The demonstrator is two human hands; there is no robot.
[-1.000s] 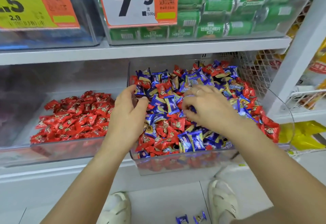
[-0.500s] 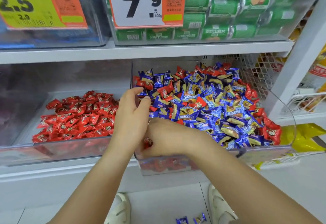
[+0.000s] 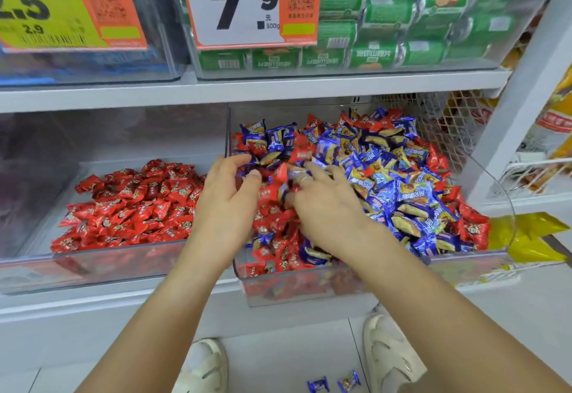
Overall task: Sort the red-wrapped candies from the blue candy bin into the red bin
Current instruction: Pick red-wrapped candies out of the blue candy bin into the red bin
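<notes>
Both hands, left and right, rake loosely curled, grip unclear; candies could spill over the blue bin rim at 6 o'clock.

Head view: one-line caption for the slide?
Both hands, left and right, dig among mixed candies in the blue bin beside the red bin.
</notes>
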